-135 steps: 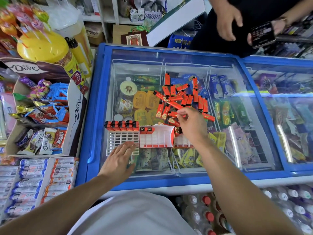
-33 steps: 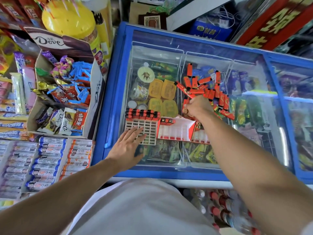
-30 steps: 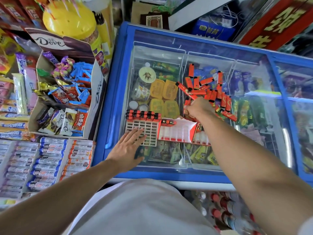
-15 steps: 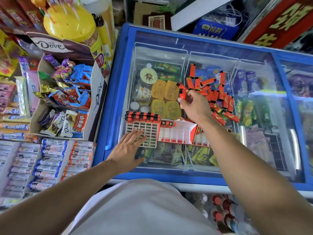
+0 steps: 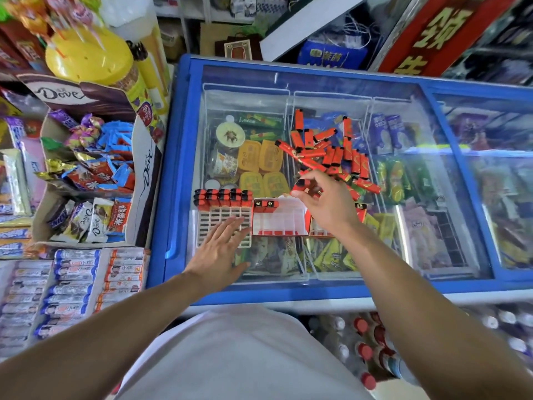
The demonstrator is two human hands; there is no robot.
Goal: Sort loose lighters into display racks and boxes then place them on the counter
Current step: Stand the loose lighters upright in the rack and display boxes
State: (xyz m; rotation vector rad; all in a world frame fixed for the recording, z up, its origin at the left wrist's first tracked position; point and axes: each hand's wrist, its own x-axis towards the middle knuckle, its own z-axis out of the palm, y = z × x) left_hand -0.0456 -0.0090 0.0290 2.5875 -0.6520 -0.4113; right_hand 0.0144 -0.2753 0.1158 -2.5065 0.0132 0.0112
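Observation:
Several loose red lighters (image 5: 331, 151) lie in a pile on the glass lid of a blue freezer (image 5: 178, 168). A white grid rack (image 5: 223, 223) sits at the lid's near left, with a row of lighters (image 5: 223, 196) standing along its far edge. My left hand (image 5: 220, 249) rests flat on the rack's near part. Beside it stands a red and white box (image 5: 281, 217) with two lighters (image 5: 264, 204) at its far left. My right hand (image 5: 326, 200) hovers over the box's far right corner and pinches one red lighter (image 5: 302, 184).
A second red box (image 5: 362, 212) peeks out from under my right wrist. A Dove carton of sweets (image 5: 89, 174) and a yellow lollipop tub (image 5: 89, 56) stand to the left of the freezer. Candy rolls (image 5: 69, 284) lie at the near left. Bottles (image 5: 366, 342) stand below the freezer front.
My right hand has come back from the pile toward the box, with a lighter pinched in its fingers. My left hand has stayed on the rack.

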